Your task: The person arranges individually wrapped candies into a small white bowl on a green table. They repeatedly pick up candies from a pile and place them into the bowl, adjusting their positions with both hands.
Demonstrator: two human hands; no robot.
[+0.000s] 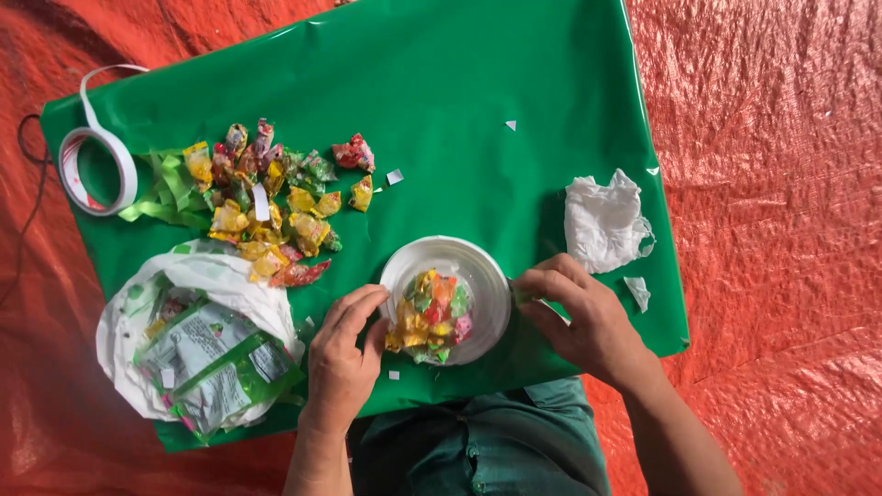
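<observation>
The left hand (342,360) is resting at the lower middle of the frame, fingers loosely curled and touching the left rim of a white bowl (487,276), grasping nothing that shows. The right hand (581,317) is sitting just right of the bowl, fingertips bent toward its rim and pinching the edge of the green sheet (478,110) there; whether it is gripping anything else cannot be told. The bowl is lying between the two hands on the sheet, holding a heap of wrapped candies (430,317) in yellow, green and red.

Further out, a loose pile of candies (266,207) is spreading across the upper left of the sheet, well apart from the bowl. A white plastic bag (197,344) with printed packets is lying at the lower left, just beside the left hand. A roll of tape (96,170) is sitting at the far left edge, and a crumpled tissue (602,220) is lying above the right hand. An orange tarp (781,138) is showing all around the sheet.
</observation>
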